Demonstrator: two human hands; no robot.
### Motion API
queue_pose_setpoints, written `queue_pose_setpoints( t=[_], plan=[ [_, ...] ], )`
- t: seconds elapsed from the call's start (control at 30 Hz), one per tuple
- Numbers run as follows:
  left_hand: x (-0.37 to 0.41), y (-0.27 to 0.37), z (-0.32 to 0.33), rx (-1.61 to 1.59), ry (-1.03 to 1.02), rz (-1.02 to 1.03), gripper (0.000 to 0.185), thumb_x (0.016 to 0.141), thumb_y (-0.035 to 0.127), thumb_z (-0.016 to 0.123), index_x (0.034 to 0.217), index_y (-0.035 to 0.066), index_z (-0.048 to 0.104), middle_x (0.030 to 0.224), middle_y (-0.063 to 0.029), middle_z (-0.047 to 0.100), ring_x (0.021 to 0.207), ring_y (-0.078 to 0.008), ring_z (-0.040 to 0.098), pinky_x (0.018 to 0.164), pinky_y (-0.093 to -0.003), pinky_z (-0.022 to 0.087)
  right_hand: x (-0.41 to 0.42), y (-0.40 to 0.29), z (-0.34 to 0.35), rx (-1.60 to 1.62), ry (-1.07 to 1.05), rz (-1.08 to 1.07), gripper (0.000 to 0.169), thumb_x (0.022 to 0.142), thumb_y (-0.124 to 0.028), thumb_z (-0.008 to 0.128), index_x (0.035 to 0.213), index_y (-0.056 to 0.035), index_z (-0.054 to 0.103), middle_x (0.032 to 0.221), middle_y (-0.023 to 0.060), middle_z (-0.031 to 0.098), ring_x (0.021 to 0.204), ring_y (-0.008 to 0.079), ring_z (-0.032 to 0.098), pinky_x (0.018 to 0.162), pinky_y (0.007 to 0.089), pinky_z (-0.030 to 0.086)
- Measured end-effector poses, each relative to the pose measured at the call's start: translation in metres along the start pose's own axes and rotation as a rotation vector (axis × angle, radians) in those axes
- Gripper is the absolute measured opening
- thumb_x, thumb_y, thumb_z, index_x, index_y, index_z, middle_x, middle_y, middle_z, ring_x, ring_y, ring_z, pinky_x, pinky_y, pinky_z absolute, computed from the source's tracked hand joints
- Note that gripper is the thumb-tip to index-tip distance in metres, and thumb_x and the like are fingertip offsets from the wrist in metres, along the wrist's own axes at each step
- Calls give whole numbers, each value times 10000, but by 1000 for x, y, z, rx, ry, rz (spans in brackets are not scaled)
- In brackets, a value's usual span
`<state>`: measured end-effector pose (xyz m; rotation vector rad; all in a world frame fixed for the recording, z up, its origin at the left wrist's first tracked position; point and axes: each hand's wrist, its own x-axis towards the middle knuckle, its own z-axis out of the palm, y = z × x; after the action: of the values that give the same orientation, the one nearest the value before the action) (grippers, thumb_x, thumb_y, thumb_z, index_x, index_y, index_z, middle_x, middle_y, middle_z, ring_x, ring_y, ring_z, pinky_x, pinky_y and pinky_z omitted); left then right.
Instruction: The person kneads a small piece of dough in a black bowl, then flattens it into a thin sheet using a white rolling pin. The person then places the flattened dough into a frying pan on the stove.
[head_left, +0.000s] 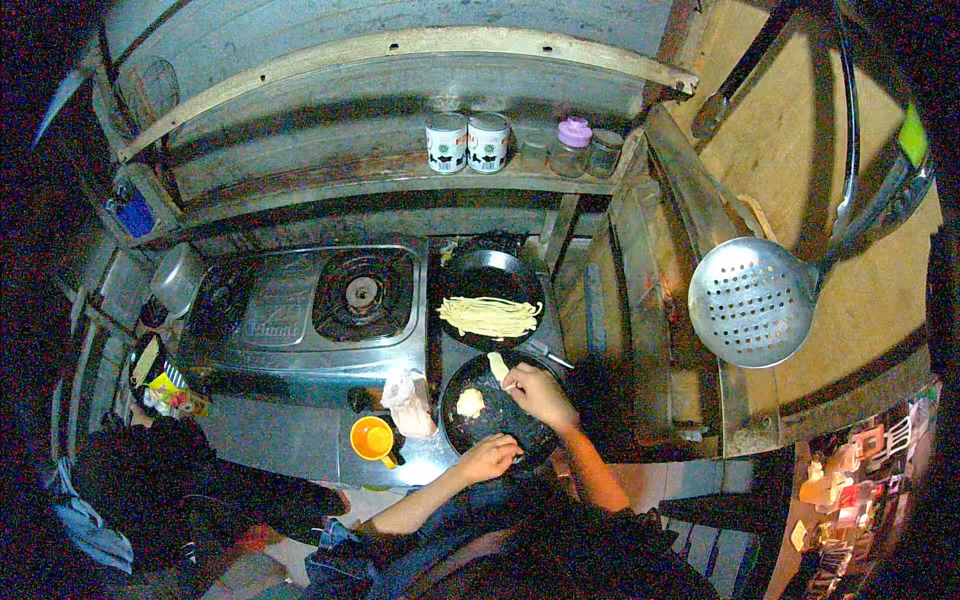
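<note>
My right hand (541, 395) is over the dark round pan (459, 431), its fingers pinching one end of a pale, flat strip of dough (497, 367). The strip's other end reaches towards the pan's far rim. My left hand (491, 457) is at the near side of this pan, fingers curled; whether it grips the rim is hidden. A pale lump of dough (470, 403) rests inside the pan, left of my right hand. Directly beyond is a second dark frying pan (487, 276), with a bundle of long dough strips (490, 317) lying across it.
Left of the pans are a bag of white powder (409, 405) and an orange mug (373, 438). A Rinnai gas stove (289, 285) stands behind them. Two cans (467, 142) and several jars (574, 150) line the shelf. A perforated skimmer (752, 302) hangs right. Another person (150, 457) sits left.
</note>
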<state>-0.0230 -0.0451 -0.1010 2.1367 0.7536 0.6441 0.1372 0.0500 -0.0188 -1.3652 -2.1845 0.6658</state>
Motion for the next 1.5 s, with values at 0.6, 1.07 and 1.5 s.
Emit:
queue_pose_setpoints(
  t=[0.6,1.07,1.5],
  plan=[
    [3,10,-7,281,-4,-102,393,780,127,525,1153,5,500,1232,-140,442,1133,-306,420,956,-457,347,-52,31,52,-75,187,127,123,759,-171,565,812,-61,580,757,105,592,731,300,567,647,404,431],
    [-4,-6,8,473,-309,-178,624,890,467,368,1320,17,337,1387,-146,316,1321,-290,216,1082,-456,139,15,23,94,-258,352,-159,470,726,-354,656,981,-25,438,992,208,447,876,355,443,761,462,356],
    [1,-8,11,706,-171,-32,673,806,536,458,1298,81,394,1375,-87,350,1305,-238,257,1009,-576,207,35,33,96,-444,246,3,851,712,-634,534,1308,-58,339,1331,176,294,1151,341,318,946,519,225]
  ],
)
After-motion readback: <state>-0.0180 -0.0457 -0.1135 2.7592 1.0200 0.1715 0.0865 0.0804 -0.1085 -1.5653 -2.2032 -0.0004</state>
